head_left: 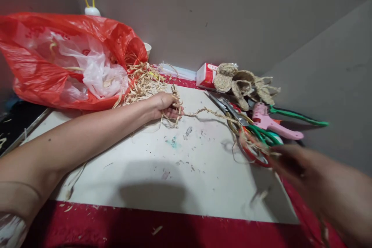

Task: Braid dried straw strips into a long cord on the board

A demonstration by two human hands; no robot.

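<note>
My left hand (168, 106) is closed on one end of a thin braid of dried straw (207, 111), low over the white board. Loose fibres hang out around its fingers. From there the braid runs right across the board to above the scissors, where its strands fray out. My right hand (296, 162) is at the right, close to those frayed strands. Motion blurs its fingers, so I cannot make out their grip. Beneath the strands lie scissors with green handles (266, 135) and a roll of tape with a red rim (252, 153).
A red plastic bag (116, 31) with clear plastic inside stands at the left, beside a heap of loose straw (145, 81). Behind the tools are coiled straw pieces (226, 77), a red and white box (205, 75) and a pink glue gun (266, 120). Grey walls close the back and right.
</note>
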